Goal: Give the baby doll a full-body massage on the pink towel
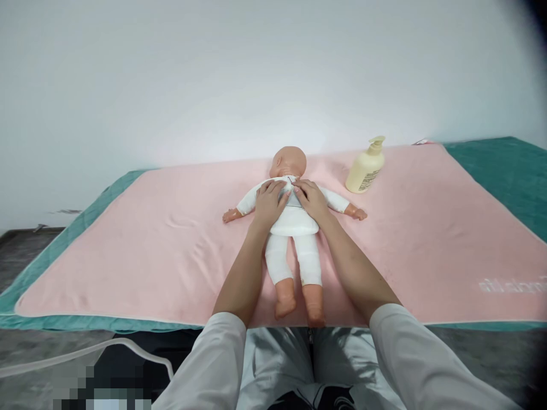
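A baby doll [294, 221] in white cloth lies face down on a pink blanket [171, 245], head toward the wall and feet toward me. Its arms stretch out to both sides. My left hand [270, 199] rests flat on the left side of the doll's upper back, fingers extended. On the right side of the back lies my right hand [311, 198], also flat, with its thumb pointing inward. A small dark cord shows at the doll's neck between the hands. Neither hand grips anything.
A pale yellow pump bottle [366, 169] stands on the blanket, right of the doll's head. Teal cloth [491, 171] shows under the blanket's edges. Behind is a white wall [256, 68]. A white cable [85, 350] runs at the lower left.
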Motion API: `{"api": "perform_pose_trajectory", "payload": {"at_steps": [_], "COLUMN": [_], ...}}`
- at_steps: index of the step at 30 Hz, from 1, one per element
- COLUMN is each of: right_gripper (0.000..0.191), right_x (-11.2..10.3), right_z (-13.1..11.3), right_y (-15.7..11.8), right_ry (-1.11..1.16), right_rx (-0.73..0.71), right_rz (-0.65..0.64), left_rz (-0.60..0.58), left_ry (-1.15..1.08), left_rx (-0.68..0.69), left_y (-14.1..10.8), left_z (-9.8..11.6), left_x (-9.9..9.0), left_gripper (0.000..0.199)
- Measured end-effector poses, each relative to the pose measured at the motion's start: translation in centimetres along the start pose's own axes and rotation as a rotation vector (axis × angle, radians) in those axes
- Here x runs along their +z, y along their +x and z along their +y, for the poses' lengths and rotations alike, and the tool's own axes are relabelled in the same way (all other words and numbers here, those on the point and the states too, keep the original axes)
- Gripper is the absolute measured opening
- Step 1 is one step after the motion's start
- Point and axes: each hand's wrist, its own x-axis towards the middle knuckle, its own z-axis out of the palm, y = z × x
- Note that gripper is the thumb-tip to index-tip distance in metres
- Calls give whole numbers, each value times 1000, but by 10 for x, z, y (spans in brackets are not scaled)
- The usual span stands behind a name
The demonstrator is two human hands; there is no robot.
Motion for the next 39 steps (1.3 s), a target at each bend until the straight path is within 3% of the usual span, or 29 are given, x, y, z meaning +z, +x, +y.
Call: {"api": "perform_pose_trajectory", "payload": {"at_steps": [17,20,25,27,31,35,39], "right_gripper": [51,53,46,43,34,29,36], "right_x": [4,-1,-21,-29,-36,-35,-32], "right_z": [7,4,-12,-20,-34,-39,-40], "right_y": [2,-3,-22,-33,-58,-77,-82], "right_ry": [0,12,62,108,206,222,194], "right_rx": [-35,-24,-32,-41,-143,-258,-228], "right_rz": [-69,-12,193,231,143,75,36], "left_rz": [1,44,253,263,161,177,157], "left_ry": [-43,-75,-218,-299,-433,-458,-508], "left_rx": [-6,14,28,11,90,208,191], "left_y": [2,-1,-18,-28,-45,-55,-63], "left_z": [-5,-6,2,7,12,12,15], "left_x": [4,3,-11,-17,-22,-20,-21], "left_gripper": [42,41,37,40,43,44,47]}}
